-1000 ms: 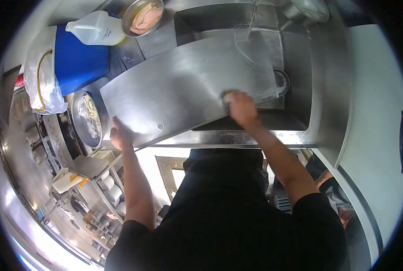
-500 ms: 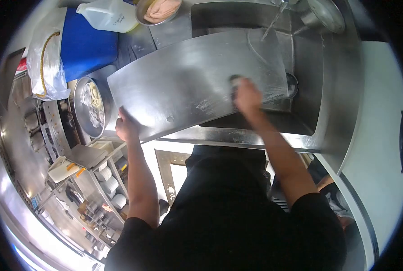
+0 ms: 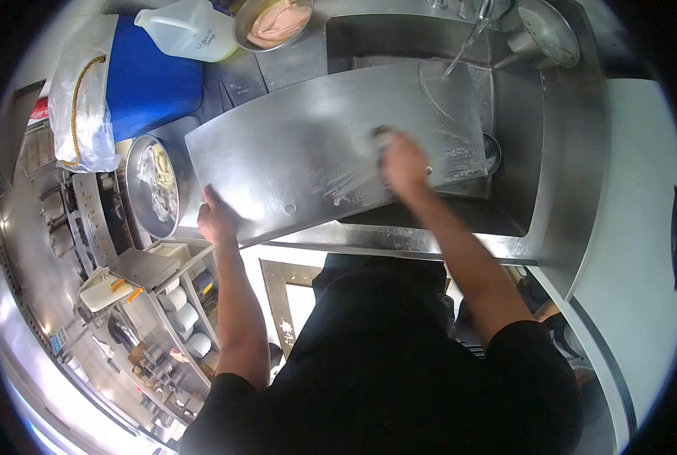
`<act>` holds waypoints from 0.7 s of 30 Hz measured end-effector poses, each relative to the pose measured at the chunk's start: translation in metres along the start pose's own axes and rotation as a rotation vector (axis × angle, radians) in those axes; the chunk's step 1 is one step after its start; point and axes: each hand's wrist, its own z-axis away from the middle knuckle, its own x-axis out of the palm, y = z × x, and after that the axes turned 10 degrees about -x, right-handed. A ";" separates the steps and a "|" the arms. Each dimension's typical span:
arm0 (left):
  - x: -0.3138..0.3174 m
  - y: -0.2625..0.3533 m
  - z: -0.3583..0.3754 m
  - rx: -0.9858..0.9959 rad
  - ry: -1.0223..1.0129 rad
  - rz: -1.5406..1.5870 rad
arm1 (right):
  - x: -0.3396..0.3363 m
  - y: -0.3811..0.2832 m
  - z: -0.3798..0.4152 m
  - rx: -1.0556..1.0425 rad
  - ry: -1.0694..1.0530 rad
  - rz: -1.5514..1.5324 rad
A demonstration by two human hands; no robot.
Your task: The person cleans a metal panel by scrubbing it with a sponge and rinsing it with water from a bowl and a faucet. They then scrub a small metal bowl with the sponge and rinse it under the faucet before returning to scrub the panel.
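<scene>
A large stainless steel sheet (image 3: 293,140) lies tilted across the sink (image 3: 513,152), its right end down in the basin. My left hand (image 3: 217,220) grips its lower left corner, thumb on top. My right hand (image 3: 405,167) is closed around a dark scrubbing pad (image 3: 382,138), blurred by motion, and presses it on the sheet right of its middle. Whitish suds streak the metal around and below that hand. From the faucet (image 3: 484,11) a thin stream of water (image 3: 460,54) runs onto the sheet's upper right end.
Left of the sheet stands a metal bowl (image 3: 131,186) with pale contents. Behind it are a blue box (image 3: 153,80), a liquid soap jug (image 3: 191,30) and a bowl of pinkish cloth or gloves (image 3: 279,24). A pot (image 3: 547,38) sits at the sink's back right corner.
My right hand has moved a little left along the sheet with the pad, and suds show over a wider area. My left hand keeps its grip on the corner.
</scene>
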 end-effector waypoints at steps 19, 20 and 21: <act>0.011 0.000 -0.004 0.032 0.034 0.045 | -0.026 0.058 -0.022 0.270 0.168 0.105; 0.015 0.000 -0.008 0.046 0.042 0.052 | -0.016 0.048 -0.023 0.242 0.147 0.083; 0.014 0.001 -0.010 0.055 0.037 0.065 | -0.001 0.022 -0.024 0.212 0.130 0.060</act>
